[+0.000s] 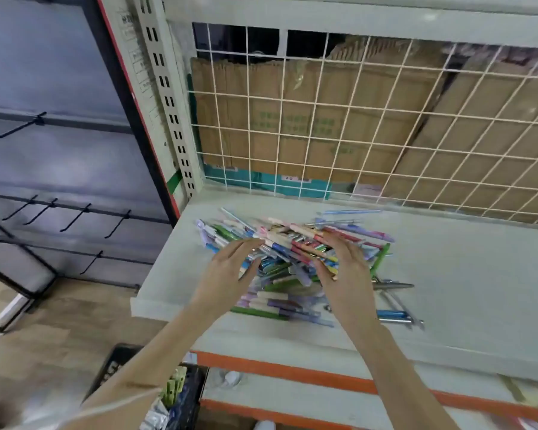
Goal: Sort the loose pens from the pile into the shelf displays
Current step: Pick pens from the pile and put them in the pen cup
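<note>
A pile of loose pens (289, 243) in many colours lies on the white shelf board (466, 283). My left hand (230, 268) hovers over the pile's left side, fingers spread and straight, fingertips touching the pens. On the right side of the pile my right hand (342, 268) reaches in with fingers extended over red and pink pens. Neither hand holds a pen. Several stray pens (395, 308), blue and metallic, lie to the right of the pile. The pens under my palms are hidden.
A white wire grid (354, 125) backs the shelf, with cardboard boxes (292, 119) behind it. Left of the shelf, black hooks (75, 217) stick out from a grey panel. A black crate of goods (174, 395) stands on the wooden floor below. An orange shelf edge (277, 369) runs underneath.
</note>
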